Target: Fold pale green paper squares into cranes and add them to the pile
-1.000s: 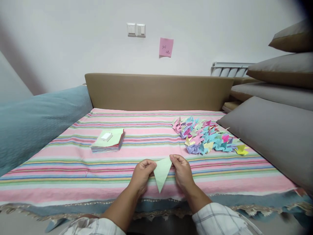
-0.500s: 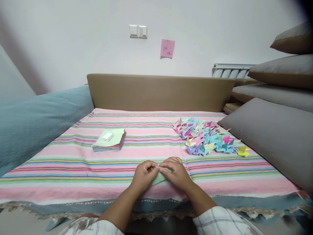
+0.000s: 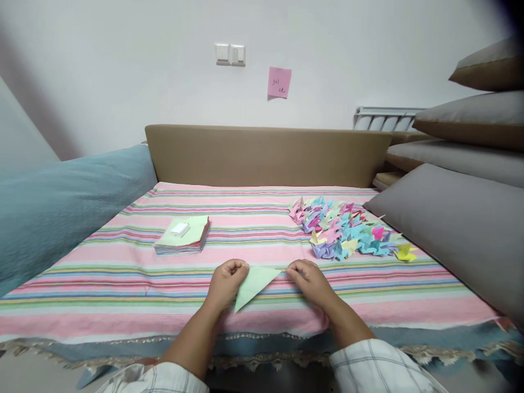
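A pale green paper folded into a triangle (image 3: 254, 284) rests on the striped cloth (image 3: 123, 284) near the front edge. My left hand (image 3: 225, 281) is curled, its fingertips pinching the triangle's left corner. To the right, my right hand (image 3: 309, 279) presses fingertips down at the right corner of the paper, fingers bent. Both forearms come in from below in checked sleeves.
A stack of coloured paper squares (image 3: 183, 236) with a small white block (image 3: 180, 228) on top lies at mid left. A heap of folded paper cranes (image 3: 344, 232) lies at the right. Grey cushions (image 3: 458, 218) line the right side, a blue cushion (image 3: 61, 202) the left.
The paper was held up as a triangle, then my hands met over it low on the cloth. Now they have parted and the triangle lies flat between them.
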Demonstrator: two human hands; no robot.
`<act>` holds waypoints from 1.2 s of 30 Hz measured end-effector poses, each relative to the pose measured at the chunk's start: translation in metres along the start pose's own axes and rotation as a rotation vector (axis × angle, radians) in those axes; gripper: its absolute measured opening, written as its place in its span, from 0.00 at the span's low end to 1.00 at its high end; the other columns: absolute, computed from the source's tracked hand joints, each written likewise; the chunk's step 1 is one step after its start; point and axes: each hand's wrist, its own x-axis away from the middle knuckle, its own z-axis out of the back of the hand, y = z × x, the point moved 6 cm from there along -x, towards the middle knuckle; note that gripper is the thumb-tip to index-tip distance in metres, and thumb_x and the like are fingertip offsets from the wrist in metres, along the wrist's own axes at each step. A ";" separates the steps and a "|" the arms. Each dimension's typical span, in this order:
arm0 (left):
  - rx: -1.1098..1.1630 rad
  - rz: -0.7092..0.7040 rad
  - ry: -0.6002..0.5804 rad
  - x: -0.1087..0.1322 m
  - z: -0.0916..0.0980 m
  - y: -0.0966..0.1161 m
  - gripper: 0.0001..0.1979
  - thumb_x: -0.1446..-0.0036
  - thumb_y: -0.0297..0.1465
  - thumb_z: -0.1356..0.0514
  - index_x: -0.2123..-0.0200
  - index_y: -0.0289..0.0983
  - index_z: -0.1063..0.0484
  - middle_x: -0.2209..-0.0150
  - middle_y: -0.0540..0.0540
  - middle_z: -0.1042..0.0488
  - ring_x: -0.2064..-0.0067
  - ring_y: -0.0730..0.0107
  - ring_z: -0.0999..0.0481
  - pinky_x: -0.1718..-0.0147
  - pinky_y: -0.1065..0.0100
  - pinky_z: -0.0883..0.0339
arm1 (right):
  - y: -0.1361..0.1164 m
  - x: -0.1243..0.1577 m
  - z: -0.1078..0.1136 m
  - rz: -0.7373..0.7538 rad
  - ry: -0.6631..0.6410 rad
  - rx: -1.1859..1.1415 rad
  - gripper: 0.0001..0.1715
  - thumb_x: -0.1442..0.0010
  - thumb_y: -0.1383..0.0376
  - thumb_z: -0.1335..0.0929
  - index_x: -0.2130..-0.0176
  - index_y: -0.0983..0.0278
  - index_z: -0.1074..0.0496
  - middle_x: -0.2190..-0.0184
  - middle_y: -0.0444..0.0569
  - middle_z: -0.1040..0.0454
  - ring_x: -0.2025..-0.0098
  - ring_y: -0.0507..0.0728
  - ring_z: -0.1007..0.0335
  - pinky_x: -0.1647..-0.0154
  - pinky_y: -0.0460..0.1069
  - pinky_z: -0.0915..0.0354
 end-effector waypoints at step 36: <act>-0.335 -0.090 -0.219 0.014 -0.031 0.009 0.07 0.55 0.33 0.44 0.79 0.35 0.31 0.81 0.53 0.36 0.77 0.75 0.39 0.76 0.73 0.47 | -0.017 -0.001 -0.025 -0.186 0.050 -0.416 0.14 0.49 0.55 0.32 0.75 0.64 0.27 0.75 0.46 0.26 0.71 0.54 0.32 0.68 0.48 0.37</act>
